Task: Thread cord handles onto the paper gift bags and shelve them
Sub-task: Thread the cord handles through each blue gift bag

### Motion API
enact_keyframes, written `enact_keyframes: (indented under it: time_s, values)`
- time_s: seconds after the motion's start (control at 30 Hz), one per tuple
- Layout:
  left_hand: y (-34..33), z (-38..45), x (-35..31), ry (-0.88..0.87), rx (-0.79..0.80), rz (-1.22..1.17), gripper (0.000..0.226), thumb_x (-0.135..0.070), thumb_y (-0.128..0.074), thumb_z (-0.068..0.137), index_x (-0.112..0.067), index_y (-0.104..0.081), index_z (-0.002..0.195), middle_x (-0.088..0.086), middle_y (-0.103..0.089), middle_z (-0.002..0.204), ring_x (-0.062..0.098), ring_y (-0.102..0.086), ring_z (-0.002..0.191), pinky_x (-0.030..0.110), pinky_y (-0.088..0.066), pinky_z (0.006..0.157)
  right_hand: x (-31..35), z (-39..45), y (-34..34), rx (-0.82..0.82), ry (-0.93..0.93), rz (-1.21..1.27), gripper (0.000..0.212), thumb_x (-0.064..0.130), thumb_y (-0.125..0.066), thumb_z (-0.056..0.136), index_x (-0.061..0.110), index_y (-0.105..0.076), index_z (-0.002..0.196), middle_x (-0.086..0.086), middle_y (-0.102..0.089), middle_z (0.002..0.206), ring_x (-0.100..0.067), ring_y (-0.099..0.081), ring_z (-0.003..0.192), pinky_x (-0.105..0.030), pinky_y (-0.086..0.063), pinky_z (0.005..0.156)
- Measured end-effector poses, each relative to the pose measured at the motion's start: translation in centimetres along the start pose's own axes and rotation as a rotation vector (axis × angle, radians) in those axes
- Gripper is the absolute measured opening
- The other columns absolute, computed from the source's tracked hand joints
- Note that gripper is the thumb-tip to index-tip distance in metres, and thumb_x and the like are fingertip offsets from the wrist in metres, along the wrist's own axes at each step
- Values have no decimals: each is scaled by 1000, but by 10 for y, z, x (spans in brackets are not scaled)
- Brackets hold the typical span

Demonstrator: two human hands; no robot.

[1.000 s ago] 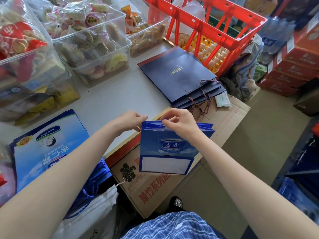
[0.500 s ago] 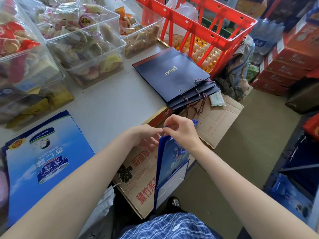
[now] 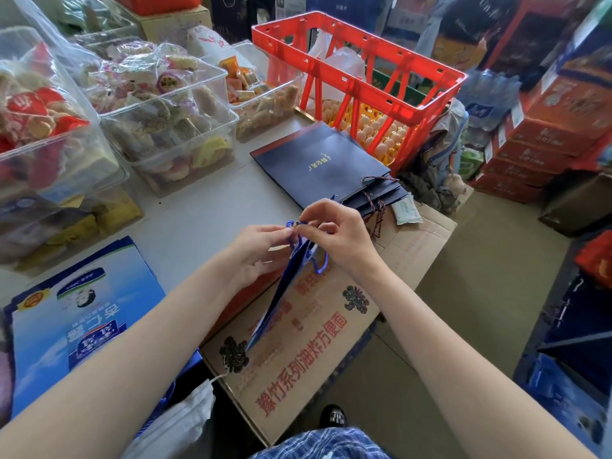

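Blue cord (image 3: 322,264) now looped out; bag (image 3: 281,299) turned edge-on.

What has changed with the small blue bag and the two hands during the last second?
The small blue bag turned from front-facing to edge-on. A blue cord now shows at its top, and the left hand and right hand both pinch it. The stack of navy bags stayed in place.
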State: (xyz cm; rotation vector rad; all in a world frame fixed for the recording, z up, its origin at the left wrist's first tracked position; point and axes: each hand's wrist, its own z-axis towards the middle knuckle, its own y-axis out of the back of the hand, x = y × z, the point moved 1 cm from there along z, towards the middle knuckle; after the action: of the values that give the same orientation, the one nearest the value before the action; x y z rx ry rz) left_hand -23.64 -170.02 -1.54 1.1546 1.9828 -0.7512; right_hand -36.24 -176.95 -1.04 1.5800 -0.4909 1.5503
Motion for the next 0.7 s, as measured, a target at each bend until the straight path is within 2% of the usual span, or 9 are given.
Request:
enact_keyframes:
  time_s: [0.07,0.23,0.3,0.37,0.43,0.53,0.6,0.63,0.7]
  values:
    - [5,0,9,-19,-69,-58,20,-11,-47,96,-10,-62,83,-1,-67,68,14,-63,68,27,-51,75,-13,-8,3,-6,-29,-49,21,6,-72,79,23,-61,77,10,-64,76,-9,-63,74,-28,-54,77]
    - [7,0,24,36,-109,-251,27,-10,-36,100,-15,-54,80,-2,-57,50,14,-59,60,40,-50,69,-32,-16,-6,111,-82,-362,10,12,-72,80,15,-64,84,5,-66,81,-10,-61,72,-30,-52,74]
    - [6,1,24,51,-91,-305,30,-6,-34,100,-16,-53,78,-1,-51,51,10,-56,51,38,-49,61,-28,-15,-9,134,-136,-365,12,12,-71,81,18,-61,83,2,-67,83,-6,-59,67,-22,-49,68]
    - [8,0,23,62,-80,-348,32,-3,-32,98,-17,-52,77,-2,-47,54,10,-52,52,41,-47,61,-25,-15,-10,134,-176,-312,13,10,-71,81,18,-61,83,2,-66,84,-7,-60,69,-17,-47,65]
    - [15,0,26,77,-74,-401,33,2,-31,95,-18,-52,78,-3,-46,50,12,-49,55,50,-46,66,-24,-17,-11,161,-196,-281,13,9,-70,80,17,-63,86,2,-67,86,-10,-62,72,-19,-49,67]
    - [32,2,29,85,-77,-502,36,8,-30,90,-18,-52,80,-4,-39,49,7,-44,42,63,-43,69,-26,-20,-14,240,-214,-278,12,9,-64,83,18,-65,92,3,-68,88,-11,-62,72,-23,-51,71]
    - [40,3,30,95,-51,-587,34,5,-29,92,-19,-52,82,-8,-35,47,2,-40,36,61,-43,66,-27,-19,-15,220,-207,-264,20,4,-55,88,20,-65,92,2,-69,89,-15,-66,76,-27,-53,75]
    - [42,4,30,88,-49,-626,34,4,-28,93,-18,-51,83,-9,-34,45,1,-37,35,58,-45,64,-27,-19,-16,198,-210,-249,25,0,-50,89,20,-64,93,1,-69,91,-12,-66,74,-28,-53,75]
    - [43,7,29,65,-94,-693,34,3,-26,95,-15,-53,85,-7,-34,44,1,-32,32,49,-53,60,-28,-19,-17,193,-210,-225,33,-6,-42,89,18,-62,100,0,-66,96,0,-61,61,-22,-50,67]
